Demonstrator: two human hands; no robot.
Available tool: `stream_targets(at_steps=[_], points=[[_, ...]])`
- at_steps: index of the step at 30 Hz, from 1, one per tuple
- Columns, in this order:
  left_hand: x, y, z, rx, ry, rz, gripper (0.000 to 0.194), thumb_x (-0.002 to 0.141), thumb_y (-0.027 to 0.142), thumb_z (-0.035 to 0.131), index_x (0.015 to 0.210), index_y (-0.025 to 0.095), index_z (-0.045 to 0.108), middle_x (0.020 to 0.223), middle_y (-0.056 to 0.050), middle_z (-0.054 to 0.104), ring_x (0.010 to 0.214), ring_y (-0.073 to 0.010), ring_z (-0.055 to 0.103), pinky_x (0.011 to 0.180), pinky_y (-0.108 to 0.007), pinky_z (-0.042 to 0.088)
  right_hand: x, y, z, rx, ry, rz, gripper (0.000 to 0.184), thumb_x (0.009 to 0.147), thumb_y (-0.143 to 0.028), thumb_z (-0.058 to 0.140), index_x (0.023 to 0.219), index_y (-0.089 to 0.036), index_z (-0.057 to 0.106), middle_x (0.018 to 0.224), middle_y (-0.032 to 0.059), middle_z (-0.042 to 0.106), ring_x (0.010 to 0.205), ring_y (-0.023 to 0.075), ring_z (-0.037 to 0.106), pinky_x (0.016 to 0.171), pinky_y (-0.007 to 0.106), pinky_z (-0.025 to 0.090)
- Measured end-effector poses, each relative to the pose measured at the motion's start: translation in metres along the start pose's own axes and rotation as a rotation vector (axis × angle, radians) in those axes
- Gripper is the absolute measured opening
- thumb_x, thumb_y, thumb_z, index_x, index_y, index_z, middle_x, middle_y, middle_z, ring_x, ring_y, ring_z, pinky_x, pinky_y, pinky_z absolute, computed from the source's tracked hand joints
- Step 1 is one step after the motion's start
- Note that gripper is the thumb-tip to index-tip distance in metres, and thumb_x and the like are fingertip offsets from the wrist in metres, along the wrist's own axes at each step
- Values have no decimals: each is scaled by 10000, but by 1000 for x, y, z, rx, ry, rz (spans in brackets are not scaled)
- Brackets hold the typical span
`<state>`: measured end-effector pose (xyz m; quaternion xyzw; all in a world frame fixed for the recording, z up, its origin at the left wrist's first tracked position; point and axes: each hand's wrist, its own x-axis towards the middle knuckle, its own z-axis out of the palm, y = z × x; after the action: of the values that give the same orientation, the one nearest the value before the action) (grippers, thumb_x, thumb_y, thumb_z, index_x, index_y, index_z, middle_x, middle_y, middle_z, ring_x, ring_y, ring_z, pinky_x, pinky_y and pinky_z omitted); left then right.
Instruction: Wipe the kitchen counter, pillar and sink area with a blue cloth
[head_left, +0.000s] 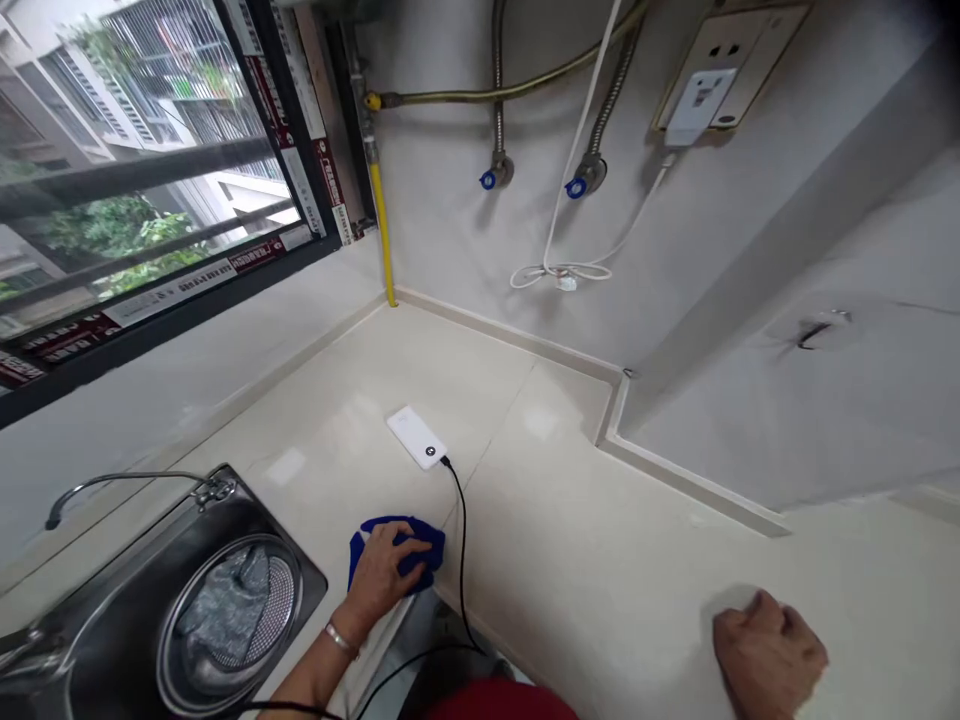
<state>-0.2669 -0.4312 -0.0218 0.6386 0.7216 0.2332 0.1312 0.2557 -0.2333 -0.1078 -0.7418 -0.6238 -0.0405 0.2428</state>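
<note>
My left hand (384, 572), with a silver bracelet at the wrist, presses down on a crumpled blue cloth (427, 558) at the counter's front edge. Its bent fingers rest over the cloth and hold it against the cream countertop (555, 540). Far to the right, my right hand (770, 650) is curled into a fist on the counter, and nothing shows in it. Beyond the blue cloth lies a white power bank (417, 438) with a black cable (463, 540) plugged into it.
A steel sink (311, 580) with a tap (127, 478) is at the left; a grey bag (229, 605) lies in its basin. A yellow pipe (382, 235), hoses, valves and a plugged-in adapter (699, 105) are on the wall. The black cable drops past the counter edge.
</note>
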Motion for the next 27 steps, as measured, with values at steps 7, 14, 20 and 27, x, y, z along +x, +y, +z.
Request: stream_targets(at_steps=[7,14,20,27], points=[[76,10,21,70,111,8,250,884,278,637,1117,317,720,1122,-74,603,1001,-251,533,919,-438,490,-1,-7,-7,-54,95,4,579,732,-285,480,1286,-135,556,1258,235,540,1187,401,494,975,573,401],[104,10,22,64,159,32,227,887,310,632,1097,306,719,1092,-67,615,993,-247,530,917,-427,475,0,-5,-8,-83,75,19,588,745,-316,467,1303,-147,542,1272,229,539,1190,397,497,956,556,421],[118,7,20,42,127,55,229,891,316,624,1103,306,711,1100,-59,624,1015,-254,522,929,-439,473,0,-3,-5,-115,66,-30,583,833,-351,371,1320,-75,537,1283,263,543,1238,391,512,1050,542,404],[151,8,17,-1,69,114,245,869,316,657,1107,308,711,1127,-53,620,1034,-250,528,973,-445,470,-1,-2,-7,-91,9,40,607,833,-382,355,1347,-109,527,1332,249,521,1310,404,467,1090,574,377]])
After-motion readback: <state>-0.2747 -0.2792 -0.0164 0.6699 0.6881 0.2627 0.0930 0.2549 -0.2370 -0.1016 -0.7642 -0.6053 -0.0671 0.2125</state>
